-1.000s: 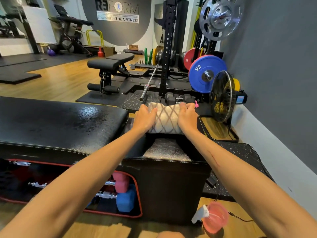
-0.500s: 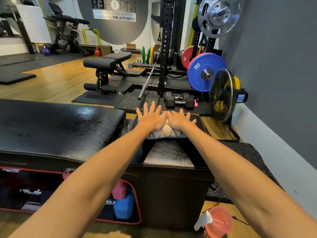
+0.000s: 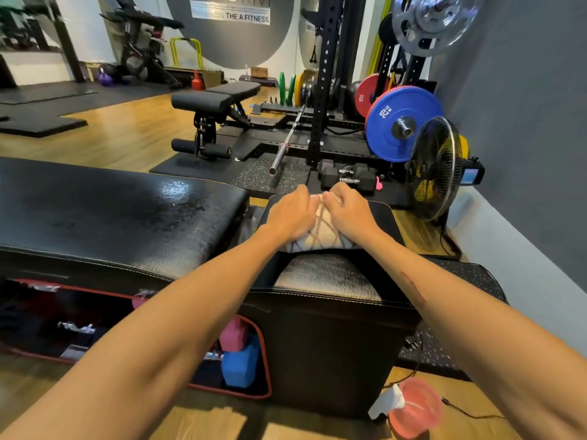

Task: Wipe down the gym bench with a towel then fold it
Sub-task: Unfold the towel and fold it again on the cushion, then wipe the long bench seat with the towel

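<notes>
Black bench pad (image 3: 330, 274) bears folded towel (image 3: 317, 239); left hand (image 3: 290, 214), right hand (image 3: 351, 214) fingers curled gripping its far edge.

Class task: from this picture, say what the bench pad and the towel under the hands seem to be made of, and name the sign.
Bench pad: likely vinyl or leather, glossy black, grained, pale stitched seam. Towel: soft woven cloth, matt beige, brown diamond lines, bunched under both hands.
</notes>
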A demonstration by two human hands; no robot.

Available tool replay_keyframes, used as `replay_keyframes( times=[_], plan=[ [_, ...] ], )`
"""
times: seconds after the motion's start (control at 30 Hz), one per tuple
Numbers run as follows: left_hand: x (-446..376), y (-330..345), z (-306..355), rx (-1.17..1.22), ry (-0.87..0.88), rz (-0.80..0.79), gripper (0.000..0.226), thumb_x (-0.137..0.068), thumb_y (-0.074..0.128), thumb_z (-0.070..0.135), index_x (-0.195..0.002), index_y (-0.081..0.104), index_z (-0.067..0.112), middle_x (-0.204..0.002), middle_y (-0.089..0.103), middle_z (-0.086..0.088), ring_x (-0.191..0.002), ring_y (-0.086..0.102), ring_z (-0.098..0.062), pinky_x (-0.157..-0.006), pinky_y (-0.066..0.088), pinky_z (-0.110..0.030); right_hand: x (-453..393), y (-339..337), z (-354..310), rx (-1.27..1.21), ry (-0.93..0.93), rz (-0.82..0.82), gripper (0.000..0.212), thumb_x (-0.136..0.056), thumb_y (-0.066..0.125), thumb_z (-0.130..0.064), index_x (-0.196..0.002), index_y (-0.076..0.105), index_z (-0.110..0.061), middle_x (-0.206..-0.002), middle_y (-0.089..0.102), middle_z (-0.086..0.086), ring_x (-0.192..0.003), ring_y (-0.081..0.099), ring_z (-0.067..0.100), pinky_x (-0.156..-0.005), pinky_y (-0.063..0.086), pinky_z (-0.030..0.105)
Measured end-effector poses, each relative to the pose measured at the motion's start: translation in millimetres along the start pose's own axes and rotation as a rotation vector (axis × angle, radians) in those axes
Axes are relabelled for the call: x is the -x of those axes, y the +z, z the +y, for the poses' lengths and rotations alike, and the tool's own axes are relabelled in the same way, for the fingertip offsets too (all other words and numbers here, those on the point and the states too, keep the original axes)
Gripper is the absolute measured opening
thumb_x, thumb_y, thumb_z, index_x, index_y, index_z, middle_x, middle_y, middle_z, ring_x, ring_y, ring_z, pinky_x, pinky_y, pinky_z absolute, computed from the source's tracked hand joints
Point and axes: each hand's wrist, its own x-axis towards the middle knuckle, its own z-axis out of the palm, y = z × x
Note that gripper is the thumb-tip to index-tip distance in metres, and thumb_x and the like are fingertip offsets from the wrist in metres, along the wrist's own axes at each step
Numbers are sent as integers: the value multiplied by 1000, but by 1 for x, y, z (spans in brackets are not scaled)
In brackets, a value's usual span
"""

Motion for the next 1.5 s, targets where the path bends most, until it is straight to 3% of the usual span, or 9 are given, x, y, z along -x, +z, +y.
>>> replay_keyframes(
  times=[0.2, 0.37, 0.67, 0.77, 0.87, 1.0, 1.23, 1.37, 1.5],
  plan=[
    [30, -51, -27, 180, -54, 195, 29, -103, 32, 37, -93, 40, 11, -92, 55, -6, -86, 52, -29, -66, 33, -39, 7, -2, -58, -612, 213, -151, 81, -77, 77, -55, -139, 46, -13, -123, 60, 1, -107, 64, 18, -89, 53, 31],
    [32, -99, -61, 589, -428, 406, 42, -104, 26, 40, -112, 47, 5, -108, 54, -10, -99, 48, -24, -75, 31, -34, 7, 25, -108, -1421, 361, -386, 80, -86, 49, -67, -131, 57, -1, -135, 61, 18, -125, 58, 31, -111, 42, 46],
    [34, -121, -111, 570, -483, 328, 44, -103, 26, 44, -121, 44, 9, -130, 49, -14, -118, 49, -30, -99, 40, -46, -3, 99, -185, -900, 111, -307, 39, -81, 79, -25, -115, 69, -8, -108, 75, 12, -101, 72, 26, -97, 54, 49],
    [37, -130, -121, 457, -346, 573, 16, -98, 41, 23, -110, 45, 13, -118, 49, -10, -106, 50, -26, -94, 42, -45, -1, 107, -193, -666, 8, -176, 35, -82, 78, -30, -112, 70, -15, -104, 75, 3, -97, 72, 19, -93, 56, 45],
    [39, -138, -110, 742, -216, 709, 22, -98, 40, 25, -109, 53, 13, -111, 59, -7, -103, 54, -20, -89, 45, -35, 6, 109, -202, -539, -117, -141, 42, -84, 75, -42, -118, 66, -19, -110, 72, 0, -103, 68, 14, -96, 54, 43],
    [35, -137, -98, 1292, -154, 520, 40, -104, 32, 34, -129, 50, 9, -123, 59, -11, -114, 58, -18, -89, 49, -21, 11, 108, -203, -680, -163, -364, 61, -84, 63, -57, -132, 56, -21, -127, 67, 0, -119, 63, 13, -106, 47, 40],
    [50, -129, -99, 1595, -222, 393, 46, -102, 18, 28, -87, 58, 12, -85, 60, -7, -75, 61, -14, -71, 51, -27, 12, 116, -198, -532, -397, -304, 79, -79, 72, -42, -148, 38, -21, -139, 57, 0, -129, 53, 11, -112, 40, 33],
    [62, -134, -115, 1537, -263, 349, 49, -102, 18, 26, -87, 63, 12, -73, 73, 0, -71, 69, -12, -63, 56, -23, 18, 132, -203, -619, -355, -267, 64, -78, 71, -21, -139, 50, -24, -125, 65, -3, -114, 61, 6, -98, 47, 23],
    [84, -162, -160, 819, -189, 219, 49, -102, 19, 38, -109, 65, 25, -108, 70, 5, -104, 61, -14, -84, 50, -29, 8, 135, -194, -446, -322, -284, 75, -73, 73, -28, -143, 46, -42, -124, 63, -1, -112, 62, 17, -98, 52, 43]
  ],
)
